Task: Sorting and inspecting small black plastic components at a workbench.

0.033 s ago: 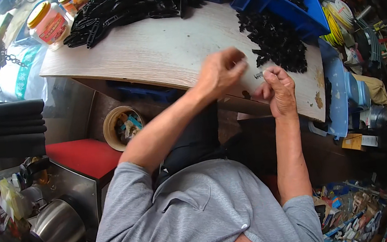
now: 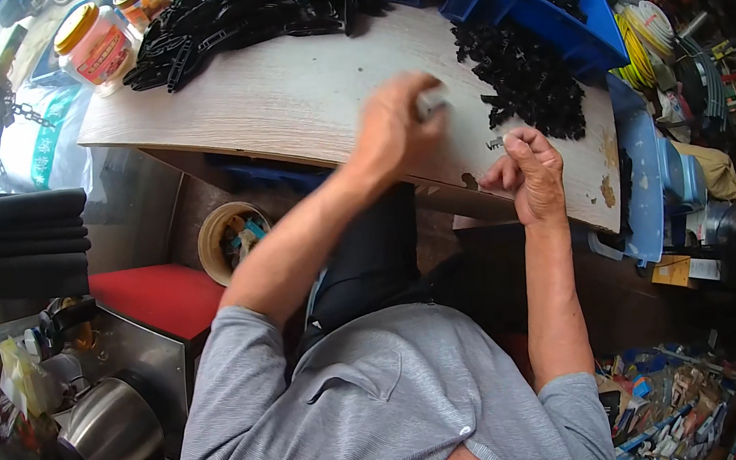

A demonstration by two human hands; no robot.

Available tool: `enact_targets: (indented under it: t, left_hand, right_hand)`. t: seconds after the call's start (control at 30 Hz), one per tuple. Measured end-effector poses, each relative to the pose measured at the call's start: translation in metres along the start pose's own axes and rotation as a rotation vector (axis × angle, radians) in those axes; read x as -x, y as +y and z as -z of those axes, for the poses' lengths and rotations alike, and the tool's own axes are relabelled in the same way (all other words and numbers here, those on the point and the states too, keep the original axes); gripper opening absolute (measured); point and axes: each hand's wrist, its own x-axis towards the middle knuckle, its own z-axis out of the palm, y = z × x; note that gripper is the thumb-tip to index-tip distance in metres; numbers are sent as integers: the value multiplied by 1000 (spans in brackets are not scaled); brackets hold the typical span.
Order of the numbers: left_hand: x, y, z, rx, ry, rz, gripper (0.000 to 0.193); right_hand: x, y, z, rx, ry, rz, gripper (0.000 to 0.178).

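Observation:
My right hand is closed over the table's near right part, with thumb and fingertips pinched on a small dark toothed piece. Beyond it lies a heap of small black plastic parts, close to that hand but apart from it. To the left, my left hand hangs above the pale wooden table. Its fingers are curled and smeared by motion, so whether they hold anything does not show. A pile of long black plastic strips rests at the far left of the tabletop.
Blue bins with black parts line the far right edge. A jar with a yellow lid stands at the far left corner. Below the near edge are a round bucket with scraps, a red-topped cabinet and a metal pot.
My left hand has moved left, away from my right hand, and is more blurred. The right hand stays nearly in place with the small piece.

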Motion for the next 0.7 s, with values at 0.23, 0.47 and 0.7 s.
enact_targets:
  t: [0.23, 0.47, 0.7]
  left_hand:
    - [-76, -74, 105, -1096, 179, -157, 26]
    - [-72, -67, 107, -946, 22, -397, 24]
    - [-20, -49, 62, -234, 102, -210, 26]
  right_hand:
    - [1, -1, -8, -14, -7, 9, 18]
    - [1, 0, -10, -38, 30, 2, 19]
    - [2, -1, -14, -43, 70, 12, 21]
